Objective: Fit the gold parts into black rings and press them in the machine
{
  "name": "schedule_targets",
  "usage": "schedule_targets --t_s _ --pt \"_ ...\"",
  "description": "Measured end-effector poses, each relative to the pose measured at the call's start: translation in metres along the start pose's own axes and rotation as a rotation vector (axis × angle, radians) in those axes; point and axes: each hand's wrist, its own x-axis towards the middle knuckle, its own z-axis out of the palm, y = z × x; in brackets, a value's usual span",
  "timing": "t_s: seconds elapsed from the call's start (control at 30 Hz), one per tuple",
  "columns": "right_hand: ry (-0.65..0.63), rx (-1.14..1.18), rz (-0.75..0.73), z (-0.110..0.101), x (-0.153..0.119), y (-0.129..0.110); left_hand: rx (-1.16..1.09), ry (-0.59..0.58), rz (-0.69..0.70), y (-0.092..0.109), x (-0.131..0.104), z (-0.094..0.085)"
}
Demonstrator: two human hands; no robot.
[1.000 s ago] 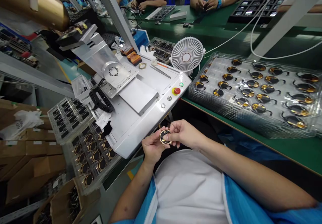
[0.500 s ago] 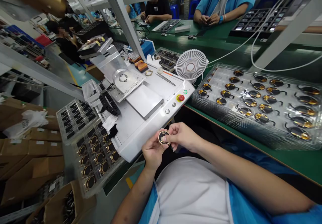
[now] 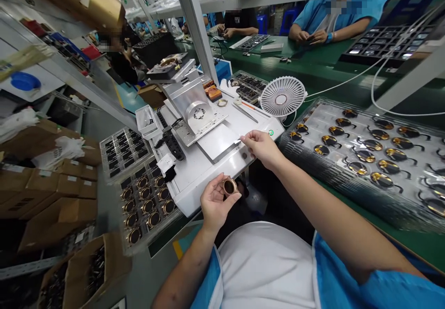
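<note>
Your left hand point(image 3: 216, 201) fingers pinch the gold ring part point(image 3: 230, 187), its opening facing up. Your right hand point(image 3: 261, 146), fingers pinched together on something too small to tell, sits up and right of it at the white machine point(image 3: 205, 160) front edge.

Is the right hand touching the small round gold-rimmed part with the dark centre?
Apart. The head view shows the right hand up over the white machine housing, while the left hand alone holds the gold-rimmed part.

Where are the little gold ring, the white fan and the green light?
gold ring point(image 3: 230, 186), head view, its dark centre
white fan point(image 3: 282, 97), head view, its grille
green light point(image 3: 270, 132), head view, its lit face
</note>
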Motion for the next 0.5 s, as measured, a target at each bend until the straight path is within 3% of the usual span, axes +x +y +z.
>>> schedule_targets --t_s 0.2,0.33,0.5 --pt "-0.243 -0.101 -0.085 -0.004 -0.069 0.015 0.263 -0.029 0.155 0.002 -0.003 0.006" --pt "-0.240 -0.208 -0.136 0.000 -0.093 0.021 0.354 -0.059 0.215 0.002 -0.004 0.010" --pt "-0.201 -0.326 -0.206 0.002 -0.098 0.023 0.418 -0.059 0.289 0.002 -0.004 0.011"
